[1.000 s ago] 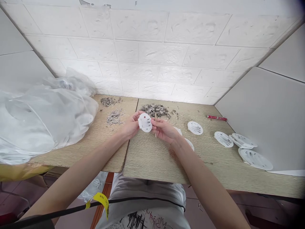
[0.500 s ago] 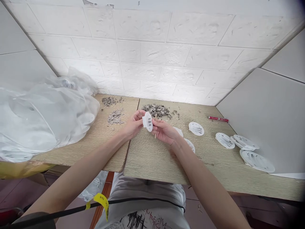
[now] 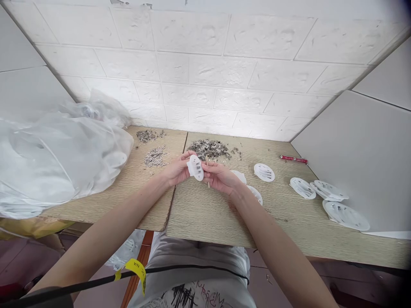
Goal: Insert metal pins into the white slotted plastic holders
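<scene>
My left hand [image 3: 177, 171] is closed on the left edge of a white oval plastic plate [image 3: 195, 167] with slots and small metal pieces in its face. The plate is tilted up above the table. My right hand [image 3: 221, 177] is closed around a thin wooden stick [image 3: 207, 159], held upright, its fingertips at the plate's right edge. Whether those fingertips also grip the plate is hard to see. Just behind both hands lies a heap of small metal parts [image 3: 210, 147]. Two more white plates, one of them a nearer plate [image 3: 256, 194], lie partly hidden behind my right forearm.
Smaller heaps of metal pieces [image 3: 155, 156] lie on the left board. A large translucent plastic bag [image 3: 67, 158] covers the left end of the table [image 3: 205, 218]. To the right are several white plates [image 3: 302, 188] and a red pen [image 3: 293, 159]. A dark cable [image 3: 180, 268] crosses below.
Both hands have shifted the plate slightly left and toward me, and its face has turned a little. The stick leans a bit more. Both hands keep their hold.
</scene>
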`<state>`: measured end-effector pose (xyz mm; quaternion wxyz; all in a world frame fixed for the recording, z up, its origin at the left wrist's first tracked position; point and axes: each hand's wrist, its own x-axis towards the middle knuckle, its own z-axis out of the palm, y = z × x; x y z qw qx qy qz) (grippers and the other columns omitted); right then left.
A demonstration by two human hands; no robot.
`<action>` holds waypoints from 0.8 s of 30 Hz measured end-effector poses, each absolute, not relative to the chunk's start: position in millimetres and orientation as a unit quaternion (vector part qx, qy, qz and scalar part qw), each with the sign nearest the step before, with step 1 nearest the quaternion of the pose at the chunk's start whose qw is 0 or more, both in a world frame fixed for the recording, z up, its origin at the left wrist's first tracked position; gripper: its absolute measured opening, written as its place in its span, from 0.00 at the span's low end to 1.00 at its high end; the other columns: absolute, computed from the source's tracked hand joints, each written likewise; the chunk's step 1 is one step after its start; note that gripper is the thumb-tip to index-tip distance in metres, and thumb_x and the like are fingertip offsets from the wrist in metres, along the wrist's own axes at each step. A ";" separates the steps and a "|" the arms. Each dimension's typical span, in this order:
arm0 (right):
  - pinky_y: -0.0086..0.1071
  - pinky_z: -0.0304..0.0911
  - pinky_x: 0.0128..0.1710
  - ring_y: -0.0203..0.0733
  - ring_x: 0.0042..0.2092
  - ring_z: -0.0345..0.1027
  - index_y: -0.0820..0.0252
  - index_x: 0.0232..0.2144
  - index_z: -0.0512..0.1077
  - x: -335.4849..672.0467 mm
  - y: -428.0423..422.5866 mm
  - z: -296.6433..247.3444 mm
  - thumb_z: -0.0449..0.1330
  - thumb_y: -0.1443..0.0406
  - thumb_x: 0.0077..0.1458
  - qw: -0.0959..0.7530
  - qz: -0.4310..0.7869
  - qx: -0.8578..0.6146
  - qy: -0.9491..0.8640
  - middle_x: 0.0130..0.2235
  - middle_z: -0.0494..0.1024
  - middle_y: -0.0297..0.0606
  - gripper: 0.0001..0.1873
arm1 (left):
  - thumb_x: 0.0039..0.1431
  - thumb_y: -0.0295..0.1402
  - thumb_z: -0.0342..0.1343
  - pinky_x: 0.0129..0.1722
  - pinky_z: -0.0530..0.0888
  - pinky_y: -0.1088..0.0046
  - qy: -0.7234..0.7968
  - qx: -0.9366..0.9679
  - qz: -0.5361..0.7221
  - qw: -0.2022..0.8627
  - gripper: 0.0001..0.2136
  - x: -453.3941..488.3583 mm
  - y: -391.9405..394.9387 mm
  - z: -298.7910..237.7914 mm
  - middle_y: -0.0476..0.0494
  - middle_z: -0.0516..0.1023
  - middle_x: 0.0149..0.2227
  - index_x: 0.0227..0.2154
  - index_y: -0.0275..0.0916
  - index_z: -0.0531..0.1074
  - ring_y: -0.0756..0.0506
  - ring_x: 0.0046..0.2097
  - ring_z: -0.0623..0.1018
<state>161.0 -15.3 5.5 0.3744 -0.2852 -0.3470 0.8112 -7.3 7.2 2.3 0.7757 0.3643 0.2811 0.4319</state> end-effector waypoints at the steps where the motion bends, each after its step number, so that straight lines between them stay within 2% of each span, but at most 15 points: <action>1: 0.23 0.48 0.21 0.26 0.23 0.49 0.63 0.25 0.69 160.1 -15.7 5.6 0.70 0.66 0.44 0.376 0.810 -0.284 -0.349 0.20 0.61 0.27 0.13 | 0.38 0.26 0.69 0.25 0.71 0.76 0.283 0.363 0.429 0.777 0.16 -7.8 8.0 1.3 0.54 0.72 0.24 0.30 0.38 0.68 0.51 0.25 0.73; 7: 0.25 0.49 0.20 0.28 0.23 0.48 0.62 0.26 0.69 159.1 -16.6 8.5 0.69 0.66 0.45 0.388 0.808 -0.283 -0.341 0.21 0.60 0.26 0.12 | 0.39 0.27 0.68 0.25 0.69 0.76 0.288 0.370 0.436 0.768 0.16 -6.9 8.2 -0.7 0.53 0.72 0.24 0.29 0.39 0.67 0.52 0.25 0.72; 13: 0.24 0.48 0.20 0.27 0.23 0.47 0.64 0.29 0.72 169.4 -12.4 13.0 0.68 0.66 0.46 0.432 0.792 -0.278 -0.331 0.22 0.61 0.28 0.09 | 0.41 0.19 0.59 0.27 0.67 0.78 0.297 0.360 0.458 0.757 0.11 -6.3 11.5 0.1 0.52 0.70 0.25 0.30 0.38 0.71 0.54 0.25 0.68; 15: 0.25 0.49 0.20 0.28 0.24 0.48 0.64 0.28 0.73 172.1 -11.7 14.5 0.69 0.66 0.44 0.445 0.774 -0.301 -0.336 0.22 0.61 0.28 0.09 | 0.43 0.22 0.59 0.27 0.67 0.78 0.306 0.369 0.461 0.747 0.09 -8.2 13.2 1.4 0.52 0.69 0.24 0.30 0.37 0.72 0.54 0.25 0.67; 17: 0.26 0.49 0.21 0.28 0.24 0.49 0.65 0.27 0.74 173.7 -11.9 15.6 0.69 0.65 0.42 0.458 0.742 -0.337 -0.356 0.22 0.62 0.29 0.10 | 0.48 0.31 0.59 0.29 0.68 0.77 0.318 0.402 0.465 0.722 0.06 -10.2 13.1 4.1 0.49 0.71 0.27 0.31 0.36 0.74 0.52 0.29 0.69; 20: 0.27 0.47 0.21 0.29 0.24 0.51 0.65 0.27 0.74 174.7 -13.1 16.4 0.69 0.62 0.42 0.461 0.681 -0.394 -0.411 0.22 0.64 0.30 0.12 | 0.53 0.42 0.57 0.32 0.70 0.74 0.337 0.491 0.476 0.648 0.13 -12.1 9.2 10.1 0.44 0.75 0.34 0.32 0.36 0.76 0.49 0.35 0.72; 24: 0.28 0.47 0.23 0.29 0.24 0.51 0.63 0.26 0.74 173.9 -15.0 15.7 0.69 0.58 0.42 0.436 0.629 -0.429 -0.481 0.21 0.64 0.29 0.14 | 0.52 0.40 0.61 0.33 0.69 0.74 0.346 0.614 0.454 0.545 0.11 -12.7 2.5 15.2 0.44 0.75 0.34 0.34 0.37 0.77 0.49 0.34 0.72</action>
